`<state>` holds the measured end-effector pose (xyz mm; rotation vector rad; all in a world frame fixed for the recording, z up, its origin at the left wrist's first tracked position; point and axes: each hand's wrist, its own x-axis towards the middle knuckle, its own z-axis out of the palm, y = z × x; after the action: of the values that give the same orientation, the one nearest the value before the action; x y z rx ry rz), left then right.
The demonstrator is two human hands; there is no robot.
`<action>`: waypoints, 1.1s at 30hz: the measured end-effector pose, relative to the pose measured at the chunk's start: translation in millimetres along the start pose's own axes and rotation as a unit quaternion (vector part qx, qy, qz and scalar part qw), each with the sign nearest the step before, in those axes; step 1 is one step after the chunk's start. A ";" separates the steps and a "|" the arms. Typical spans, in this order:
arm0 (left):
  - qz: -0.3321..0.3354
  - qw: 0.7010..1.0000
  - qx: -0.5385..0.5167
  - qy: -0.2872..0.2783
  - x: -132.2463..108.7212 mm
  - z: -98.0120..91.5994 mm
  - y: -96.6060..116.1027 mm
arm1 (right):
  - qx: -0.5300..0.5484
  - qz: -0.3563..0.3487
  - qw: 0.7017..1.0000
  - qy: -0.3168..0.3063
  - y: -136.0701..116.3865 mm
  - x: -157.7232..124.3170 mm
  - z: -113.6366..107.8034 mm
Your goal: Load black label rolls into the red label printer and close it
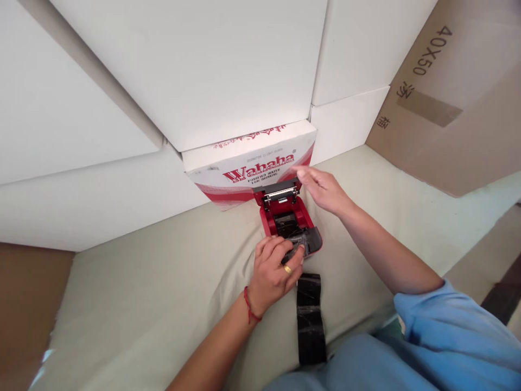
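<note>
A small red and black label printer (pixel 266 220) sits on the cloth with its lid (pixel 280 191) raised. Black film-like material (pixel 286 222) lies inside its body. My left hand (pixel 277 266), with a gold ring and a red cord at the wrist, has its fingers bent over the printer's front, on a shiny black strip; its fingertips are partly hidden. Below it, a length of the black strip (pixel 311 320) lies creased on the cloth toward my lap. Beside the lid's upper right corner, my right hand (pixel 323 190) has its fingers stretched out; whether they touch the lid is unclear.
Just behind the printer stands a white and red Wahaha water carton (pixel 248 163). White boxes (pixel 195 65) are stacked behind it. A large brown carton (pixel 459 108) stands at right, and another brown surface (pixel 28 304) at left. Pale green cloth (pixel 163 304) covers the surface.
</note>
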<state>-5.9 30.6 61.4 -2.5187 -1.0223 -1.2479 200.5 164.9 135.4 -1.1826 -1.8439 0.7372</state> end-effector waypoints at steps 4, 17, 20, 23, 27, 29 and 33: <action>0.001 1.000 0.020 0.021 -4.0 1.1 1.4 | -0.031 -0.024 0.999 -0.020 -10.3 -30.3 -0.3; -0.087 0.991 -0.096 0.040 -10.9 0.2 -14.3 | -0.348 -0.110 0.925 -0.103 -24.6 -115.2 23.4; -0.172 0.972 -0.153 0.038 -10.4 -5.7 -26.0 | -0.367 -0.126 0.916 -0.104 -24.1 -116.0 27.2; -0.187 0.971 -0.149 0.018 -12.2 -6.1 -35.8 | -0.370 -0.140 0.913 -0.100 -20.6 -119.0 26.9; -0.214 0.963 -0.162 0.027 -13.4 -3.4 -42.1 | -0.351 -0.149 0.920 -0.089 -15.4 -118.3 22.0; -0.268 0.936 -0.226 0.021 -12.8 -3.5 -44.1 | -0.323 -0.142 0.932 -0.084 -12.2 -116.6 19.6; -0.332 0.876 -0.350 0.002 -11.3 -3.6 -51.4 | -0.255 -0.131 0.957 -0.042 -9.5 -120.6 20.1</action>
<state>-45.6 62.3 47.1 -2.7064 -1.8015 -2.1332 207.4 49.4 94.8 -1.1909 -2.2896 0.1628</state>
